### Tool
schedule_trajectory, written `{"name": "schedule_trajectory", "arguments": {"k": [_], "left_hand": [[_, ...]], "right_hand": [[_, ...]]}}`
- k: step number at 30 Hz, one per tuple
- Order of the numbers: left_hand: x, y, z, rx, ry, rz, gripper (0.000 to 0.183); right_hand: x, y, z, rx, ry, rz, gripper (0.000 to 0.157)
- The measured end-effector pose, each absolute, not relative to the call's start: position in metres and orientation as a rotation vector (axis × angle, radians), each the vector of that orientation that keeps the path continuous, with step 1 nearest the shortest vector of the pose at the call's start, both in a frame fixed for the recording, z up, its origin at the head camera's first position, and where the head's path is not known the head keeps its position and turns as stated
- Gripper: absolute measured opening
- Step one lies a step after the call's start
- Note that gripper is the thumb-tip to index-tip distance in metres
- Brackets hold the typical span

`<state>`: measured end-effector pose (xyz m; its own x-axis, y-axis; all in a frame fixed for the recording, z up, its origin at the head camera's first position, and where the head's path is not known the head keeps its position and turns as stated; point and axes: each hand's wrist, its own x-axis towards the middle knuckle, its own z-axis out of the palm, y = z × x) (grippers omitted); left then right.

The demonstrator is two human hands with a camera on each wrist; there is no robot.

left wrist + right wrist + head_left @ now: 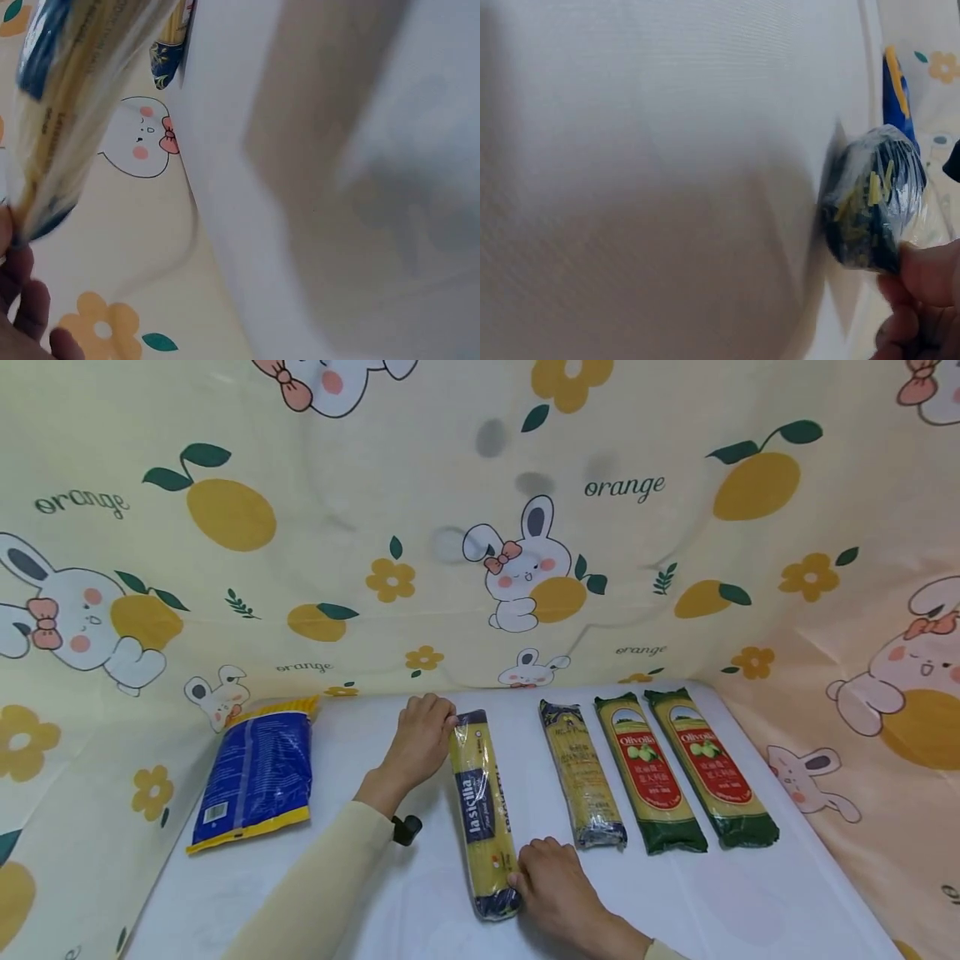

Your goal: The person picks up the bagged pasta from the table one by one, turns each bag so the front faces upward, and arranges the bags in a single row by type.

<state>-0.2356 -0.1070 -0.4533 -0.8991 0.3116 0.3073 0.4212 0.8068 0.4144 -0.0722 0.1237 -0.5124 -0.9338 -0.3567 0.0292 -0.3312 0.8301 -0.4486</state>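
A long clear pack of spaghetti with dark blue ends and a "la sicilia" label stands out in the middle of the head view. My left hand pinches its far end at the left corner; in the left wrist view that pack rises from the fingertips. At the near end, my right hand pinches the right corner between thumb and fingers. The right wrist view shows this crinkled end, with yellow strands showing through the film, above the table surface.
To the right lie a narrow pasta pack and two green-ended Olivoila packs, side by side. A large blue and yellow bag is at the left. Behind the white table hangs a printed cloth.
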Motion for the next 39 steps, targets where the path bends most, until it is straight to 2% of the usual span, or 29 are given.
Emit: {"name": "schedule_trajectory", "arguments": {"k": [10, 18, 24, 31, 39], "left_hand": [[-0.236, -0.094, -0.461, -0.467, -2.779, -0.437, 0.015], [-0.244, -0.085, -0.464, -0.515, -2.726, -0.369, 0.016], [-0.262, -0.084, -0.470, -0.569, -2.625, -0.310, 0.007], [-0.294, -0.070, -0.471, -0.515, -2.738, -0.221, 0.002], [-0.307, -0.048, -0.478, -0.475, -2.864, -0.122, 0.018]], "right_hand": [[-0.062, 0.113, -0.509, -0.751, 3.134, -0.412, 0.028], [-0.063, 0.119, -0.503, -0.737, 3.155, -0.441, 0.027], [-0.079, 0.125, -0.500, -0.609, 3.163, -0.458, 0.029], [-0.107, 0.130, -0.503, -0.551, 3.288, -0.361, 0.032], [-0.112, 0.137, -0.509, -0.559, 3.377, -0.251, 0.030]]}}
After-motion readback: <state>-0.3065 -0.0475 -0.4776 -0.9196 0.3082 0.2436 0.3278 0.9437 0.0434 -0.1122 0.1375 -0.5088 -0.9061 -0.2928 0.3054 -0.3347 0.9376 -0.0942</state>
